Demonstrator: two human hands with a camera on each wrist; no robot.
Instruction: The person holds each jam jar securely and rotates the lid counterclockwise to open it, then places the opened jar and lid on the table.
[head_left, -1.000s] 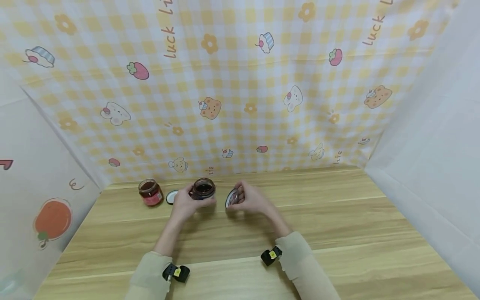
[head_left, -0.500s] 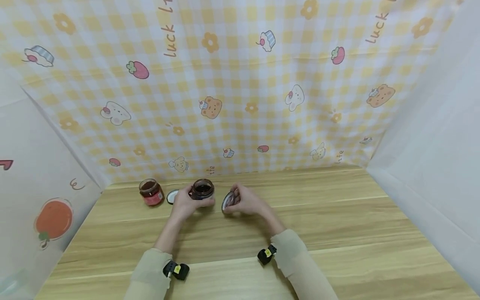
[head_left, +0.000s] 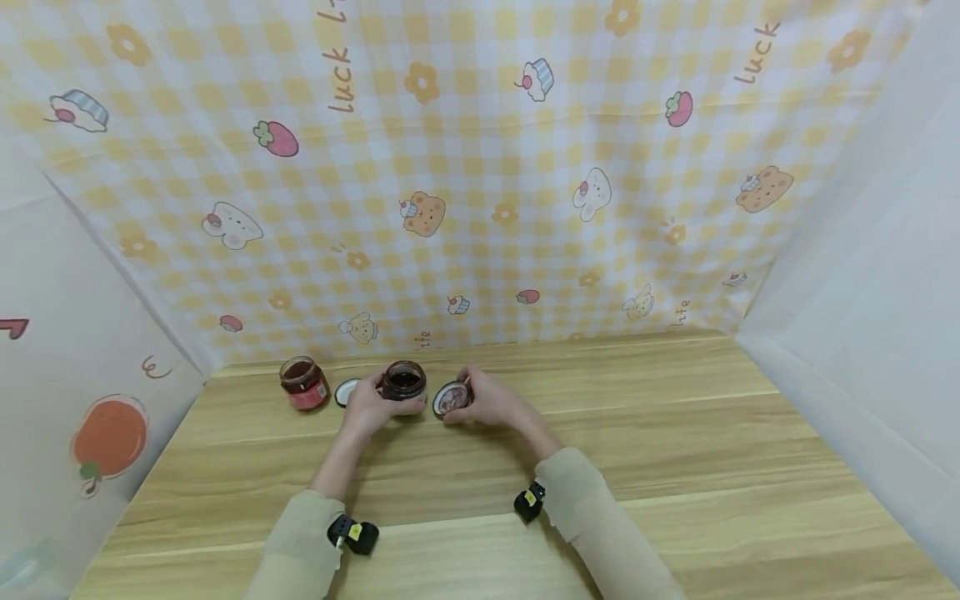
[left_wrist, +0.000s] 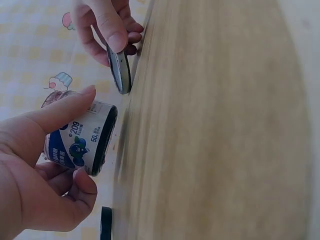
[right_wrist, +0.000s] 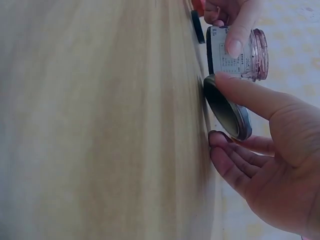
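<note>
My left hand (head_left: pixel 371 408) grips an open glass jam jar (head_left: pixel 405 381) of dark jam, thumb and fingers round its sides. A pale label with blueberries on the jar (left_wrist: pixel 82 137) faces the left wrist camera. Just to the right, my right hand (head_left: pixel 491 402) pinches a metal jar lid (head_left: pixel 452 400) by its edge. The lid's jam-smeared inside shows in the head view. In the right wrist view the lid (right_wrist: pixel 227 111) leans at a slant close to the tabletop, apart from the jar.
Farther left stands a second open jam jar (head_left: pixel 303 386) with a red label. Another lid (head_left: pixel 346 392), white side up, lies between that jar and my left hand, which partly covers it. A checked cloth (head_left: pixel 480 167) hangs behind the wooden table (head_left: pixel 675 433).
My right hand has moved slightly left toward the jar and tilted the lid from nearly upright to flatter, turning its inside more toward the head camera. The left hand keeps its hold on the jar.
</note>
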